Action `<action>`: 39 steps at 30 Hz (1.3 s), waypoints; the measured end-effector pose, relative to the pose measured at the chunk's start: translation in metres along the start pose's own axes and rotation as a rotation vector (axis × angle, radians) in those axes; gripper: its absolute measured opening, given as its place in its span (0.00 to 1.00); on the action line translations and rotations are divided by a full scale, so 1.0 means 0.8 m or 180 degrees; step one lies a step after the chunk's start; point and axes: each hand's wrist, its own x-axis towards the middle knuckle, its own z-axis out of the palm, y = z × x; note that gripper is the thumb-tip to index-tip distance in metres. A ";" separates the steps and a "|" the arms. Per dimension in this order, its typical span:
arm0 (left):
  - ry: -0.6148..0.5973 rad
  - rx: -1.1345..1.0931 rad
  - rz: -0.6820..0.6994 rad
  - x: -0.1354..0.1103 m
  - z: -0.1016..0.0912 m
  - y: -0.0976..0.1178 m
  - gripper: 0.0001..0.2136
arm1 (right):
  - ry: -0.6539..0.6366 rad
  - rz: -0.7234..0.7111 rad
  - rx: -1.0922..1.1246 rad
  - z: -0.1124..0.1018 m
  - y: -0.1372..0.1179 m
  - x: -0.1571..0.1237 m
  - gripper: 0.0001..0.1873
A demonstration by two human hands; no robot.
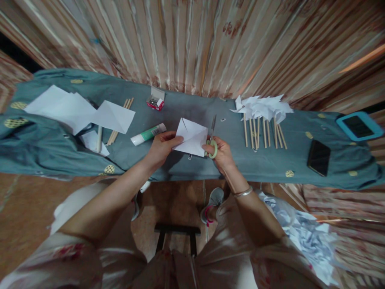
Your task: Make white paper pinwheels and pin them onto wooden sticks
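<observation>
A white square of paper point(192, 138) is held over the middle of the cloth-covered table, with a slit at its upper left corner and faint crease lines. My left hand point(164, 146) pinches its left edge between thumb and fingers. At the paper's right edge, my right hand point(221, 154) is closed around a pair of scissors point(213, 148) with pale green handles, and its thumb rests on the paper's corner. The scissor blades point away from me, beside the sheet. Left of my left hand lies a green and white glue stick point(148, 133).
Behind the glue stick stands an open red box point(155, 100) of small metal pieces. White paper sheets point(63, 106) and wooden sticks point(116, 132) lie left. Paper pinwheels point(264, 107) on sticks lie right, then a black phone point(319, 157) and a blue-framed device point(359, 126).
</observation>
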 end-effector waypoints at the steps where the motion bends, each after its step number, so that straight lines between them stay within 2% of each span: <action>1: -0.0040 -0.0153 -0.0074 -0.001 0.001 0.000 0.10 | -0.0013 -0.0007 -0.0017 0.001 0.001 0.000 0.24; 5: -0.0372 -0.0690 -0.0225 -0.003 0.004 -0.002 0.13 | 0.0028 -0.0014 0.0048 0.005 0.007 -0.001 0.24; 9: -0.0450 -0.1036 -0.0373 -0.007 0.007 -0.007 0.13 | 0.0247 0.0034 0.0281 0.010 0.009 -0.001 0.24; 14: -0.0559 -0.0946 -0.0538 -0.014 0.015 -0.017 0.15 | 0.0357 0.0071 0.0381 0.015 0.012 -0.002 0.24; 19: -0.0354 -0.0967 -0.0458 -0.014 0.024 -0.027 0.18 | 0.0202 0.0003 0.0261 0.017 0.022 0.000 0.24; 25: -0.0110 -0.0995 -0.0364 -0.007 0.022 -0.025 0.13 | 0.0082 0.0044 0.0168 0.020 0.016 -0.007 0.25; 31: 0.0194 -0.1013 -0.0248 0.005 0.010 -0.004 0.10 | -0.0300 0.0071 0.0038 0.018 0.007 -0.021 0.29; 39: 0.0318 -0.1195 -0.0148 0.017 -0.003 0.012 0.12 | -0.1364 0.0390 -0.0332 0.016 0.003 -0.032 0.29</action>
